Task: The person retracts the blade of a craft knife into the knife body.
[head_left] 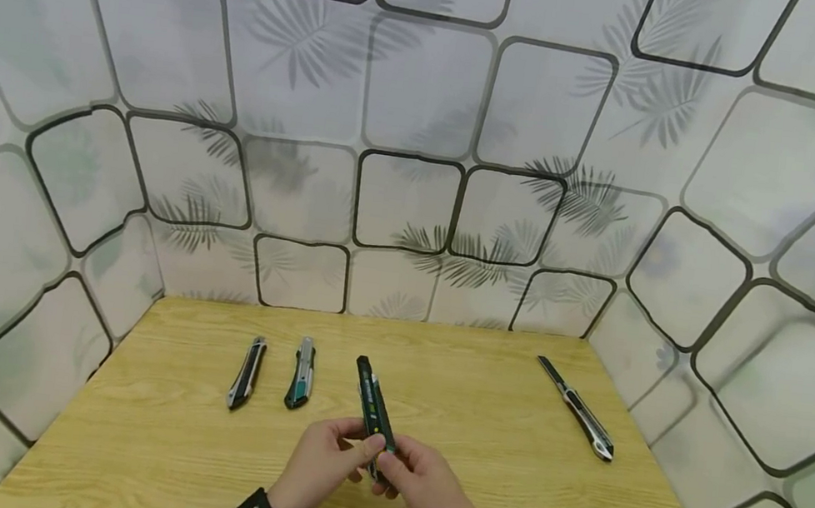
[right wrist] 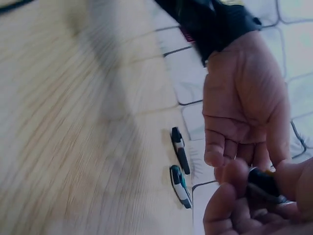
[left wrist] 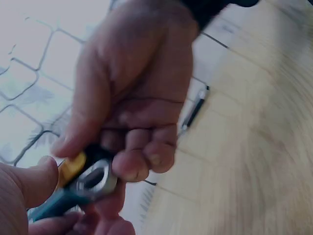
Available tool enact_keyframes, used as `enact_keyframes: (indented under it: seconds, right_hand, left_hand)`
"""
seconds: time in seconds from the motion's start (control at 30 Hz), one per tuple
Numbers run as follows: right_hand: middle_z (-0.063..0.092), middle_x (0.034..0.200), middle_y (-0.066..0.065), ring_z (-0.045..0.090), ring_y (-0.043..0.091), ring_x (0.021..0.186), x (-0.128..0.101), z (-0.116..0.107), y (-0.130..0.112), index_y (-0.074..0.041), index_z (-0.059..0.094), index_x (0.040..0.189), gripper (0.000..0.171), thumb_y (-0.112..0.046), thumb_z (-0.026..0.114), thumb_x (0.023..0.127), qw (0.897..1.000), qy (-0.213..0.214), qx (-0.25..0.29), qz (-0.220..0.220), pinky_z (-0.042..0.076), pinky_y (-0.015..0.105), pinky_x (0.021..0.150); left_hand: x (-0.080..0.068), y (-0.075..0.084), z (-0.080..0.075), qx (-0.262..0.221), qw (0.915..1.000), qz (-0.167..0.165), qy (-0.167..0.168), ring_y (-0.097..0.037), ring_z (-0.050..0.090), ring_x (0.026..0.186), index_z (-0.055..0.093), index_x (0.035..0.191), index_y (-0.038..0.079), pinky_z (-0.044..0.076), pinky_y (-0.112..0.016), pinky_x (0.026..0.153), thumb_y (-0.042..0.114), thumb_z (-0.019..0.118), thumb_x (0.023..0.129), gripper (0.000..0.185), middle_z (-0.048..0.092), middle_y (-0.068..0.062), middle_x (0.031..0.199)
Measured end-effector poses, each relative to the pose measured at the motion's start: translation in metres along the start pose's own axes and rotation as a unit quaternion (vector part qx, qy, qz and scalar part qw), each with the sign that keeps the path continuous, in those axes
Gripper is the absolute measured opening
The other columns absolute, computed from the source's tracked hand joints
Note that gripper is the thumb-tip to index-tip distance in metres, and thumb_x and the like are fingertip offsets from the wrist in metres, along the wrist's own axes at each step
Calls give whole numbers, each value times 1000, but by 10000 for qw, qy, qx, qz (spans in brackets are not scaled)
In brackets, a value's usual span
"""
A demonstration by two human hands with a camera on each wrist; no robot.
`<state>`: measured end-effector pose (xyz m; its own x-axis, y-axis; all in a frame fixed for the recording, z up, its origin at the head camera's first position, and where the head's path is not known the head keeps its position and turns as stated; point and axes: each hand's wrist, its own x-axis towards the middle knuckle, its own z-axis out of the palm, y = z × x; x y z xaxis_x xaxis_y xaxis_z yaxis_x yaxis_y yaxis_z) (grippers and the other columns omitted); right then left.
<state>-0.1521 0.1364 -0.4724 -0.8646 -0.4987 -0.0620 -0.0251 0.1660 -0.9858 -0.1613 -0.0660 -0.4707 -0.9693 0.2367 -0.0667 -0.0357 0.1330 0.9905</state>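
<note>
A black and dark green box cutter [head_left: 374, 405] is held above the table in front of me, tilted with its far end up and to the left. My left hand [head_left: 320, 460] pinches it from the left side, thumb on top. From the right, my right hand [head_left: 432, 488] grips its near end, the two thumbs close together. In the left wrist view the cutter's near end [left wrist: 98, 181] shows a yellow part, teal casing and a silver ring. Fingers cover much of the cutter [right wrist: 264, 185] in the right wrist view.
On the wooden table [head_left: 154, 426], two box cutters lie to the left: a black and silver one [head_left: 246, 374] and a silver and teal one [head_left: 301, 373]. A slimmer silver and black cutter [head_left: 578, 412] lies at the right. A patterned sheet [head_left: 413, 204] surrounds the table's back and sides.
</note>
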Motion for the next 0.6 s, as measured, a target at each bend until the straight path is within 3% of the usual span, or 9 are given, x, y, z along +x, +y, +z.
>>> enact_keyframes:
  seconds: [0.17, 0.37, 0.5, 0.6]
  right_hand:
    - [75, 118, 8, 71, 8, 89, -3, 3, 2, -15, 65, 147, 37, -25, 60, 112, 9922, 259, -1204, -174, 55, 25, 73]
    - [73, 131, 11, 74, 9, 94, -5, -1, 5, -15, 61, 152, 45, -24, 66, 108, 9883, 243, -1496, -163, 56, 23, 74]
    - [69, 138, 17, 73, 11, 96, -2, -8, 8, -6, 64, 145, 43, -27, 67, 108, 9888, 240, -1471, 13, 56, 25, 75]
    - [72, 132, 15, 71, 12, 96, -1, -15, 12, -3, 68, 138, 38, -27, 67, 108, 9887, 198, -1472, 214, 56, 25, 73]
  left_hand:
    - [3, -6, 5, 375, 9993, -31, -40, -22, 75, 72, 77, 119, 2, 62, -34, 64, 44, 77, 100, 46, 75, -15, 114]
    - [13, -9, 0, 510, 9984, -239, -42, -15, 73, 72, 78, 113, 3, 62, -34, 67, 43, 80, 97, 43, 71, -9, 102]
    - [30, -9, -11, 1403, 9887, -87, 512, -13, 67, 64, 76, 106, 3, 53, -30, 57, 40, 81, 95, 39, 70, -6, 90]
    - [47, -7, -21, 2081, 9727, 72, 1023, -14, 62, 60, 70, 119, -3, 46, -29, 53, 34, 82, 93, 47, 69, -7, 84]
